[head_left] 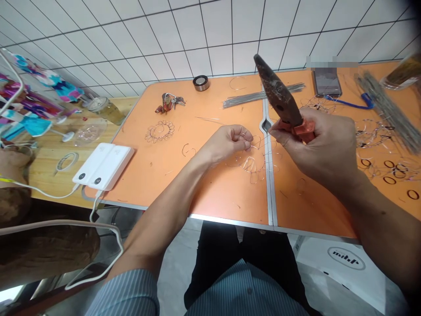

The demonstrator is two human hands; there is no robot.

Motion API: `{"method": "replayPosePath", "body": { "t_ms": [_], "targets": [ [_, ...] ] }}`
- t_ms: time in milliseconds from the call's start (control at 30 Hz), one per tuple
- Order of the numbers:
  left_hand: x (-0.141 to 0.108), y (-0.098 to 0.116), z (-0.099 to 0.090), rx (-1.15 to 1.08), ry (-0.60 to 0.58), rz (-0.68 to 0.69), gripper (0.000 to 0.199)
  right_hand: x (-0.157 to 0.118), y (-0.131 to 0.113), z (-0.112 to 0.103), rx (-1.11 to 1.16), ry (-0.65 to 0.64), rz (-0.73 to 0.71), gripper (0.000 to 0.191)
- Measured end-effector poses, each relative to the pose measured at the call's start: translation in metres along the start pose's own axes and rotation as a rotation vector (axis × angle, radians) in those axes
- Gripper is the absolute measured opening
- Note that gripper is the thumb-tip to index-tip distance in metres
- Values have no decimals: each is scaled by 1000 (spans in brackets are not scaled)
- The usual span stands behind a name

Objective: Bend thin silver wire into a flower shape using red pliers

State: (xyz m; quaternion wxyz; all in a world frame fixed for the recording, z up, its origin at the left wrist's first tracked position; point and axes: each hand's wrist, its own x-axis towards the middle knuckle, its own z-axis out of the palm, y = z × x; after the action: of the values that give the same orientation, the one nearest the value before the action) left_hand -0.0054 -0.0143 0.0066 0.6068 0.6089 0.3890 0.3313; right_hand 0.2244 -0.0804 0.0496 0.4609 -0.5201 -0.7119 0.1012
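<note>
**Orange worktop: wire piece pinched, pliers raised**

Orange laminate covers the folding worktop [164, 175], whose metal seam runs from far to near just right of centre. The left hand [226, 142] is closed to a fingertip pinch on a thin looped wire piece [251, 160], which lies on the worktop right beside the seam. The pinch appears to steady the wire at its working end. The right hand [315, 149] is wrapped fully around the red grips of the pliers [279, 96]. Its dark, worn head points up and to the far left, clear of the wire, so the tool is held ready and not applied. Whether the pliers' nose is parted cannot be told.

Stock and finished parts sit within reach:
- A bundle of straight wire rods [259, 96] lies far of the hands, across the seam.
- A finished wire rosette [160, 131] rests to the left, with a small cluster of keys [169, 103] and a round tape roll [200, 82] beyond it.
- Small dark rings [390, 180] are spread at the right.
- A phone [326, 81] lies at the far right.
- Two white power banks [103, 166] sit on the near left edge, cables trailing down.
</note>
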Motion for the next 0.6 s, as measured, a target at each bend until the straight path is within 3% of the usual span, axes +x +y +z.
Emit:
{"method": "replayPosePath", "body": {
  "t_ms": [133, 600],
  "targets": [
    [-3, 4, -1, 63, 7, 18, 8, 0, -4, -2, -2, -41, 43, 13],
    [-5, 6, 2, -34, -42, -11, 12, 2, -6, -3, -21, 30, -23, 7]
  ]
}}
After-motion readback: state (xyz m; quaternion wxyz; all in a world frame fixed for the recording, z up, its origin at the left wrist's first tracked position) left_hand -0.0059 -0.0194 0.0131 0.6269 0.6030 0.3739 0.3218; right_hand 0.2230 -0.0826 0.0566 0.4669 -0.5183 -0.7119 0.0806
